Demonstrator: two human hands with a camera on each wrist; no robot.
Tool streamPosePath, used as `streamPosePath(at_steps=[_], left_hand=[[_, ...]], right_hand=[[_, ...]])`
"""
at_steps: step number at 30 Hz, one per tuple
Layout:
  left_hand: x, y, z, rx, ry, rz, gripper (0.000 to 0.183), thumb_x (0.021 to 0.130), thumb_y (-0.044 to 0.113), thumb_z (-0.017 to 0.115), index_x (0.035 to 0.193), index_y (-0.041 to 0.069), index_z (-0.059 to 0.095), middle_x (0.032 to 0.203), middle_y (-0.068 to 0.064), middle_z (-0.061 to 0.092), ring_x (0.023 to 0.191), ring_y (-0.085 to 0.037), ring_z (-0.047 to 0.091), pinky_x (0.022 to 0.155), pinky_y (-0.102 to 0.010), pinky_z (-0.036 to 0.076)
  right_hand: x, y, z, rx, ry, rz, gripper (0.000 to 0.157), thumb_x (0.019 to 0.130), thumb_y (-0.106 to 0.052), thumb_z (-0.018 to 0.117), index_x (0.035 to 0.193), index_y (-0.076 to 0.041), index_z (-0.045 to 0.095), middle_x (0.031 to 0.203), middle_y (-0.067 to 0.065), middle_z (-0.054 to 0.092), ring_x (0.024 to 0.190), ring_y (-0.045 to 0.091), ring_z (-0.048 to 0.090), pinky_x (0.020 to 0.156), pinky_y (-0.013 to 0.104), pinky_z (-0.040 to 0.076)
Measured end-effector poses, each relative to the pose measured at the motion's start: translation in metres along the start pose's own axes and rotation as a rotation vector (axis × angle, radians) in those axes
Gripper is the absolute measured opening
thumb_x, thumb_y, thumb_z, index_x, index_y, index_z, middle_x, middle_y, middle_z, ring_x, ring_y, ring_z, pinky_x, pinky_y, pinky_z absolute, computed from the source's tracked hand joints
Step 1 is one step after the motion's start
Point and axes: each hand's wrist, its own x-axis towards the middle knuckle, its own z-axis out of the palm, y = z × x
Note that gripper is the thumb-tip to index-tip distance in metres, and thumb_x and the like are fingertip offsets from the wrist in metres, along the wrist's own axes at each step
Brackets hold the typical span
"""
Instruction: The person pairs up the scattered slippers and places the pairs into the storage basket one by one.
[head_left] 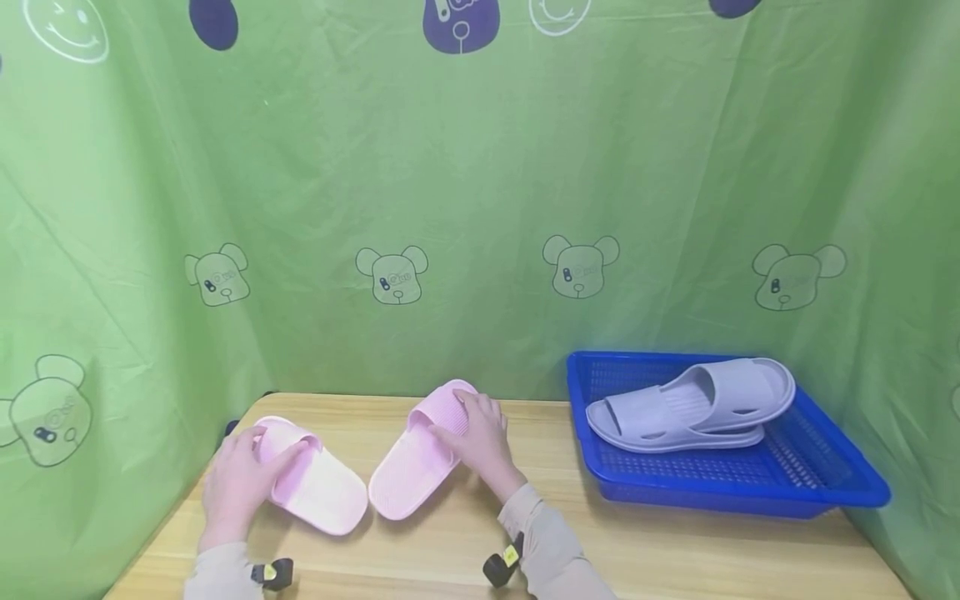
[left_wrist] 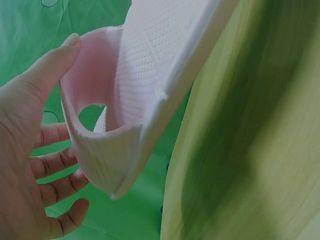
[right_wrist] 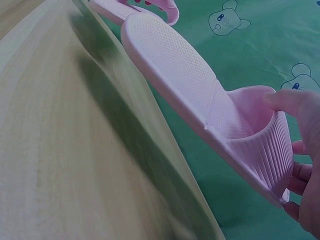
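Observation:
Two pink slippers are held above the wooden table, their heel ends angled toward each other, nearly meeting. My left hand (head_left: 238, 483) grips the left pink slipper (head_left: 326, 493) by its strap. In the left wrist view, the thumb presses the strap's opening edge while the other fingers curl along its outer side. My right hand (head_left: 483, 440) pinches the strap of the right pink slipper (head_left: 405, 477). The right wrist view shows that thumb at the strap opening and the fingers at its ribbed outside. Shadows lie on the wood beneath the raised slipper (right_wrist: 175, 65).
A blue plastic basket (head_left: 705, 493) stands on the right of the table (head_left: 420, 567). Inside it lie two grey slippers, one slipper (head_left: 746, 390) resting partly on the other slipper (head_left: 637, 414). A green curtain (head_left: 480, 167) printed with bear heads hangs behind and at both sides.

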Motion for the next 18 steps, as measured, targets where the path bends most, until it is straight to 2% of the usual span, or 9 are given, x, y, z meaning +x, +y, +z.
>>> streamPosePath(at_steps=[11, 18], left_hand=[[0.000, 0.007, -0.001, -0.003, 0.041, -0.032, 0.108, 0.067, 0.084, 0.061, 0.138, 0.005, 0.048, 0.131, -0.021, 0.051, 0.113, -0.041, 0.053, 0.083, -0.055, 0.046], [-0.001, 0.012, -0.003, 0.020, 0.096, -0.039, 0.108, 0.064, 0.086, 0.061, 0.134, 0.005, 0.050, 0.124, -0.022, 0.054, 0.108, -0.042, 0.056, 0.078, -0.054, 0.045]], right_hand=[[0.001, -0.003, -0.006, -0.006, 0.017, -0.007, 0.077, 0.075, -0.052, 0.077, 0.137, -0.014, 0.052, 0.119, 0.011, 0.058, 0.113, 0.028, 0.045, 0.098, 0.046, 0.036], [0.001, -0.005, -0.009, -0.021, 0.049, -0.018, 0.077, 0.075, -0.052, 0.077, 0.137, -0.014, 0.053, 0.120, 0.011, 0.058, 0.115, 0.030, 0.046, 0.099, 0.048, 0.035]])
